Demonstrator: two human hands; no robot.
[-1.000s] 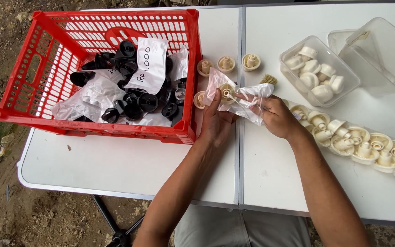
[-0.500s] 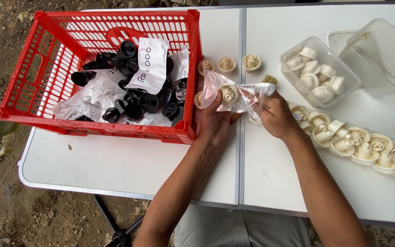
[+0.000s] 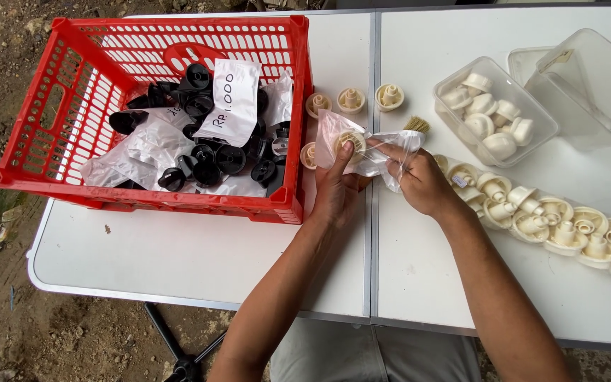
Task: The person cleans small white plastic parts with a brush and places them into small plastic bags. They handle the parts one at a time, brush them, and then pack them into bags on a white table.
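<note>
Both my hands hold a clear plastic bag [image 3: 373, 152] over the middle of the white table [image 3: 199, 262]. My left hand [image 3: 337, 187] grips its left side, thumb pressed on a cream round cap [image 3: 351, 140] inside the bag. My right hand [image 3: 424, 185] pinches the bag's right side. A small brush [image 3: 416, 125] with pale bristles pokes out behind the bag.
A red plastic crate [image 3: 51, 113] at the left holds black caps [image 3: 231, 159], plastic bags and a paper slip. Three cream caps [image 3: 351, 99] stand beside it. A clear tub [image 3: 493, 113] of cream caps, an empty clear tub [image 3: 588, 85] and a row of cream caps [image 3: 567, 226] lie at the right.
The bag and both hands have shifted slightly; my left thumb now presses on the cap inside the bag, and the bag is pulled flatter between my hands.
</note>
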